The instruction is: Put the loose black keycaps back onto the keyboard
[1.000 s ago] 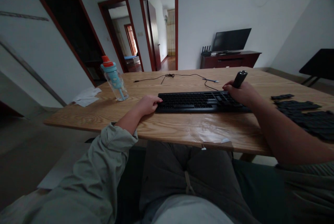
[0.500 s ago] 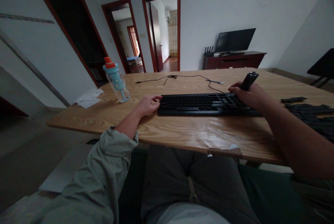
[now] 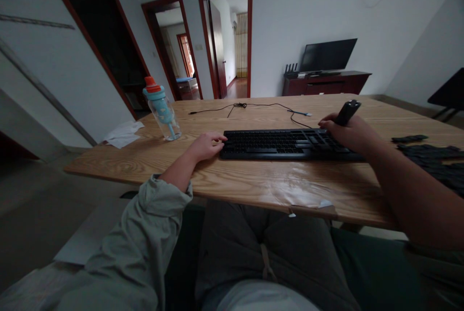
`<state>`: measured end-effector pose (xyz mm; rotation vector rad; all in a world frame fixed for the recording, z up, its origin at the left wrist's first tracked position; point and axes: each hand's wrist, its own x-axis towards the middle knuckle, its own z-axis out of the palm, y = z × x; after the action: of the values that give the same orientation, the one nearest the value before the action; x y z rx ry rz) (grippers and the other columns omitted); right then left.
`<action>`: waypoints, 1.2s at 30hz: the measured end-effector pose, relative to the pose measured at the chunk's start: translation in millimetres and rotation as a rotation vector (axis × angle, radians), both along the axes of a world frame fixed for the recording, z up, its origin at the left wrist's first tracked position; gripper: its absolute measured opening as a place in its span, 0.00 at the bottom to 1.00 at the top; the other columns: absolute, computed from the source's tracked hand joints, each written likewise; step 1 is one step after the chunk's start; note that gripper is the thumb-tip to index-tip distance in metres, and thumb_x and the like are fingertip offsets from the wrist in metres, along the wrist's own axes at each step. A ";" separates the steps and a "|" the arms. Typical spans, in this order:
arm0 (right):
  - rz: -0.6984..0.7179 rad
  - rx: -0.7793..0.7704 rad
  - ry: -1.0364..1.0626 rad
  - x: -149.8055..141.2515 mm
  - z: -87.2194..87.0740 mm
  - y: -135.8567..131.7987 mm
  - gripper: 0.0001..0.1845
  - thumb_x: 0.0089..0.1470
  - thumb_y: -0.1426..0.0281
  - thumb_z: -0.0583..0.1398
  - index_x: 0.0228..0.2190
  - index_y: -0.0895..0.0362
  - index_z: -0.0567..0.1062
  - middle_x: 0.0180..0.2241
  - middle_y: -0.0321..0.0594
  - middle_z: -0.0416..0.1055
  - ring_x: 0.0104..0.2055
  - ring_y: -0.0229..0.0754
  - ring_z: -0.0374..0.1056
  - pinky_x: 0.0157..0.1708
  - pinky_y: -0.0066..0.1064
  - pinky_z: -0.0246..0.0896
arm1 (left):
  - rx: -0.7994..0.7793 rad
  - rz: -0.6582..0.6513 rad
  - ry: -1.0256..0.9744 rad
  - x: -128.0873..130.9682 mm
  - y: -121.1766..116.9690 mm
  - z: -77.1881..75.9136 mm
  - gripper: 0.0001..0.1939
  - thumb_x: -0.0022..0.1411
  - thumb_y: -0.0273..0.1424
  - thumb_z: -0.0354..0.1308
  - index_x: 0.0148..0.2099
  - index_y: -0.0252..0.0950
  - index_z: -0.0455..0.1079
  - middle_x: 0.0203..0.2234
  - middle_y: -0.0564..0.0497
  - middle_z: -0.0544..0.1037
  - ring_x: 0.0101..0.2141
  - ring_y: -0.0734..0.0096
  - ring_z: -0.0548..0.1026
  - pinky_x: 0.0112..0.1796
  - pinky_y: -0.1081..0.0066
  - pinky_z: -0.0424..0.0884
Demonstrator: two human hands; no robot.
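A long black keyboard [image 3: 268, 142] lies flat across the wooden table in front of me. At its left end, my left hand [image 3: 208, 146] has bent fingers pressed around the edge. My right hand [image 3: 346, 132] is closed round a thick black handle [image 3: 348, 111], which sticks up above the fist over the keyboard's right part. The lower end of this tool is hidden by my hand, so its kind does not show. Right of my right forearm lie many small dark pieces [image 3: 431, 156] in a loose spread, too dim to make out singly.
A thin black cable [image 3: 239, 105] runs behind the keyboard. Toward the left stand a clear bottle with a red and blue top [image 3: 162, 110] and crumpled white tissue [image 3: 123, 133]. The table's front edge [image 3: 232, 199] is close to my lap, with clear film stuck near it.
Both hands keep their places on the keyboard and the black handle. The whole view has shifted very slightly; no object has visibly moved on the table.
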<state>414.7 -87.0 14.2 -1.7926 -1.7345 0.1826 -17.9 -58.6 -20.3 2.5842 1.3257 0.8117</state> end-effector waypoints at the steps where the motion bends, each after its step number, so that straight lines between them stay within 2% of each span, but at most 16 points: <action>1: -0.002 0.000 -0.004 0.4 -0.4 0.4 0.17 0.58 0.61 0.55 0.40 0.59 0.78 0.40 0.51 0.77 0.42 0.52 0.70 0.44 0.39 0.61 | 0.024 -0.017 0.024 1.0 -1.2 0.3 0.18 0.63 0.32 0.55 0.52 0.35 0.79 0.49 0.44 0.82 0.50 0.60 0.78 0.54 0.60 0.71; 4: -0.004 0.001 -0.007 1.5 -1.7 1.9 0.17 0.58 0.62 0.55 0.40 0.59 0.78 0.40 0.51 0.77 0.43 0.52 0.70 0.45 0.40 0.61 | 0.109 -0.090 0.146 5.9 -6.2 1.9 0.20 0.62 0.30 0.56 0.56 0.37 0.77 0.53 0.45 0.79 0.54 0.58 0.75 0.58 0.56 0.68; 8: -0.015 0.008 0.013 2.3 -2.0 2.1 0.17 0.58 0.61 0.56 0.39 0.58 0.78 0.39 0.49 0.77 0.42 0.52 0.70 0.46 0.39 0.61 | 0.164 -0.149 0.247 11.2 -11.0 2.6 0.22 0.63 0.30 0.56 0.58 0.36 0.75 0.55 0.44 0.78 0.55 0.57 0.75 0.57 0.55 0.69; 14: -0.004 -0.008 0.018 -2.5 -0.3 -1.7 0.15 0.58 0.62 0.56 0.38 0.58 0.78 0.40 0.49 0.77 0.42 0.50 0.69 0.44 0.37 0.60 | 0.094 -0.066 0.248 17.4 -14.5 -0.3 0.24 0.61 0.28 0.55 0.58 0.32 0.75 0.57 0.42 0.76 0.56 0.58 0.75 0.59 0.59 0.68; 21: 0.013 0.005 0.042 -4.6 -5.4 -1.2 0.14 0.58 0.63 0.56 0.38 0.58 0.77 0.40 0.50 0.77 0.43 0.50 0.69 0.44 0.38 0.60 | 0.081 0.044 0.258 28.3 -21.7 0.7 0.23 0.59 0.25 0.55 0.56 0.37 0.77 0.54 0.47 0.78 0.55 0.61 0.76 0.59 0.61 0.69; 26: -0.001 0.014 0.045 0.1 -6.1 0.2 0.15 0.58 0.63 0.56 0.38 0.58 0.78 0.42 0.51 0.77 0.45 0.52 0.70 0.46 0.40 0.60 | 0.101 0.021 0.248 24.9 -20.1 -3.6 0.24 0.60 0.25 0.54 0.57 0.37 0.76 0.55 0.47 0.77 0.56 0.62 0.75 0.59 0.60 0.68; 31: 0.003 0.051 0.059 3.2 -6.7 0.5 0.16 0.58 0.63 0.55 0.40 0.58 0.78 0.42 0.51 0.77 0.45 0.52 0.70 0.46 0.39 0.60 | 0.113 -0.006 0.209 19.9 -15.8 -12.7 0.23 0.63 0.27 0.51 0.57 0.33 0.76 0.54 0.44 0.78 0.57 0.60 0.74 0.61 0.57 0.66; 34: 0.007 0.050 0.065 4.5 -5.8 0.3 0.16 0.58 0.62 0.56 0.40 0.58 0.78 0.40 0.50 0.77 0.43 0.51 0.70 0.46 0.39 0.61 | 0.248 -0.032 0.185 13.7 -18.1 -4.8 0.23 0.61 0.27 0.53 0.57 0.33 0.76 0.54 0.43 0.78 0.62 0.55 0.69 0.65 0.49 0.58; 36: 0.007 0.081 0.077 4.9 -3.7 -0.9 0.16 0.58 0.62 0.56 0.39 0.58 0.78 0.40 0.50 0.77 0.42 0.50 0.69 0.45 0.38 0.61 | 0.428 0.045 0.095 8.8 -22.5 6.7 0.24 0.60 0.28 0.55 0.58 0.36 0.75 0.57 0.45 0.77 0.66 0.52 0.62 0.66 0.43 0.50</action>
<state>419.6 -87.8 10.5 -1.7002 -1.6705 0.1797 -9.1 -81.1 -13.6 2.9550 1.3649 1.0990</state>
